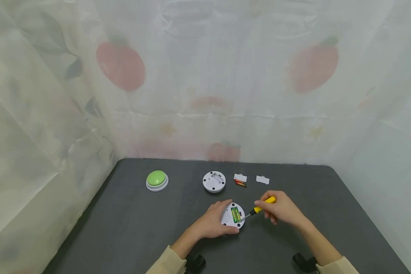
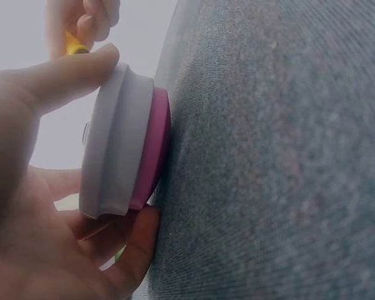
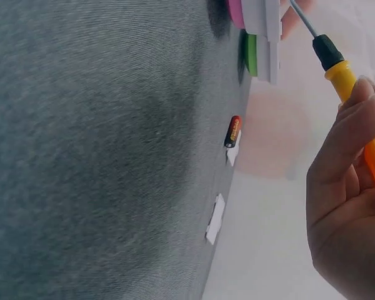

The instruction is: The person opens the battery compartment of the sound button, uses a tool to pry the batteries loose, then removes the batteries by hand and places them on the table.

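Note:
My left hand (image 1: 210,223) grips a round white push-button (image 1: 227,219) by its rim, thumb and fingers on opposite sides. The button lies upside down; its pink dome (image 2: 153,147) faces the table in the left wrist view. In its open battery compartment sit green batteries (image 1: 235,214). My right hand (image 1: 283,208) holds a screwdriver (image 1: 265,204) by the yellow handle, below which is a black collar. The metal shaft slants down to the left, its tip right at the lower right end of the batteries.
Behind stands another upturned white button (image 1: 211,183), its battery compartment uncovered and without batteries. To its right lie a white battery cover (image 1: 239,177), red batteries (image 1: 240,183) and a second cover (image 1: 262,180). A green-domed button (image 1: 156,178) sits upright at the left. Patterned curtains surround the dark table (image 1: 130,228).

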Demonstrator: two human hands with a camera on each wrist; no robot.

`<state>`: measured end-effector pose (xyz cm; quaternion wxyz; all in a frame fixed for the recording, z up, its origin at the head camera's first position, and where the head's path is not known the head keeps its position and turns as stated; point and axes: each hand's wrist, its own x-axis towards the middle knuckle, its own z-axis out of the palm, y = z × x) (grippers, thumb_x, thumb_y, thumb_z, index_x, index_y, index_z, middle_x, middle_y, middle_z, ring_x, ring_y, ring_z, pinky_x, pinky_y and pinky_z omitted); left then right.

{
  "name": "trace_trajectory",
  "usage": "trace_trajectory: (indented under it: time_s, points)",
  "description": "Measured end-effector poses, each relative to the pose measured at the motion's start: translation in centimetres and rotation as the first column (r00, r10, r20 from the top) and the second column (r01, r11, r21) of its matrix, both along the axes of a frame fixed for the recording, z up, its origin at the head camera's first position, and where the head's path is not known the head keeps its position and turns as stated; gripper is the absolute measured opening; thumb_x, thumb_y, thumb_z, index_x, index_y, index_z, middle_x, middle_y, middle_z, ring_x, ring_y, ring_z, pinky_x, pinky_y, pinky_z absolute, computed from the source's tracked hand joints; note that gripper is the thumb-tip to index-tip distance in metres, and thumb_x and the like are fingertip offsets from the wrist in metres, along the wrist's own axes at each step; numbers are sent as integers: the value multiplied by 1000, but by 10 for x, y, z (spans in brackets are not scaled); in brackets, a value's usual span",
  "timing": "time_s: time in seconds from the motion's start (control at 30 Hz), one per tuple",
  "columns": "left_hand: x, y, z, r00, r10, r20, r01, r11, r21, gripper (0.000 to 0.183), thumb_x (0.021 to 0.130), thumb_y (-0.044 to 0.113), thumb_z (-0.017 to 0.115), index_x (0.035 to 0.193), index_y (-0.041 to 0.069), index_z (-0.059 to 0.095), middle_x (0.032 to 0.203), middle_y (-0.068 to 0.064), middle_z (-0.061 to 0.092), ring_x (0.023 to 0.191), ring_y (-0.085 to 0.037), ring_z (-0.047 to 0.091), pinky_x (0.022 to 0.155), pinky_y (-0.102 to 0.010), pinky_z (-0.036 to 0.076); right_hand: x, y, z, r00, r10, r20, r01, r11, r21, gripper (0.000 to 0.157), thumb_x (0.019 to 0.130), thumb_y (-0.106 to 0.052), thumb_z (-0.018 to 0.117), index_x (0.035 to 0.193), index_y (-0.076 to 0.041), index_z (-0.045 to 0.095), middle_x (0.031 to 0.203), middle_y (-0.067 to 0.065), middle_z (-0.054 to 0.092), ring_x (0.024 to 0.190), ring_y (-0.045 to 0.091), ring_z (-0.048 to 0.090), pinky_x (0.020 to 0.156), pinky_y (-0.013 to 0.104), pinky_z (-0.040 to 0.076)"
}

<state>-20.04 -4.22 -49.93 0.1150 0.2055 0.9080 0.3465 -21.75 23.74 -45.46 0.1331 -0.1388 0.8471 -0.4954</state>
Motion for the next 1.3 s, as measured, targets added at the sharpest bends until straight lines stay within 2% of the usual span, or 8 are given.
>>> trace_trajectory:
  time_s: [0.3, 0.5, 0.7, 0.87, 1.07, 1.3]
  points:
    - [-2, 0, -3, 1000, 0, -7, 0, 1000, 4, 95, 80, 58, 80, 156, 18, 40, 140, -3, 52, 115, -18, 47, 92, -41, 43, 7, 3, -3, 998, 11, -63, -10, 1000, 23, 28, 95, -31, 73, 100, -5, 65, 70, 9, 60, 51, 19, 54, 50, 36, 52]
    - [-1, -1, 0, 1000, 5, -6, -5, 1000, 5, 94, 80, 56, 80, 155, 17, 40, 142, -4, 51, 119, -20, 47, 95, -43, 42, 16, 0, 0, 992, -27, -126, 37, 996, 78, 22, 94, -27, 75, 103, -9, 65, 78, 6, 60, 59, 20, 57, 55, 32, 51]
    - [1, -1, 3, 1000, -2, -14, 2, 1000, 13, 94, 80, 53, 81, 155, 15, 40, 141, -5, 52, 118, -20, 47, 95, -43, 42, 25, 2, -5, 979, -52, -195, 72, 993, 94, 15, 93, -21, 76, 101, -14, 66, 85, 4, 60, 64, 19, 57, 58, 29, 49]
    - [-1, -1, -2, 1000, 1, -16, -1, 1000, 7, 94, 80, 55, 80, 155, 15, 40, 142, -5, 51, 119, -20, 47, 96, -43, 42, 31, 2, -9, 969, -57, -240, 78, 994, 80, 15, 91, -14, 78, 100, -15, 66, 93, 4, 62, 71, 17, 58, 65, 28, 52]
    - [-3, -2, -4, 1000, 4, -5, -4, 1000, 8, 94, 80, 56, 80, 155, 16, 41, 141, -4, 52, 119, -19, 47, 96, -43, 42, 35, 2, -13, 959, -84, -270, 104, 993, 57, 16, 89, -12, 78, 98, -17, 66, 95, 0, 64, 81, 16, 58, 73, 28, 53]
    - [-2, -2, -2, 1000, 4, 1, -4, 1000, 8, 94, 80, 56, 80, 155, 16, 40, 142, -5, 51, 122, -20, 47, 98, -45, 42, 36, 4, -19, 952, -105, -288, 100, 995, -30, 18, 89, -7, 78, 99, -17, 66, 97, 3, 64, 80, 16, 61, 73, 30, 55]
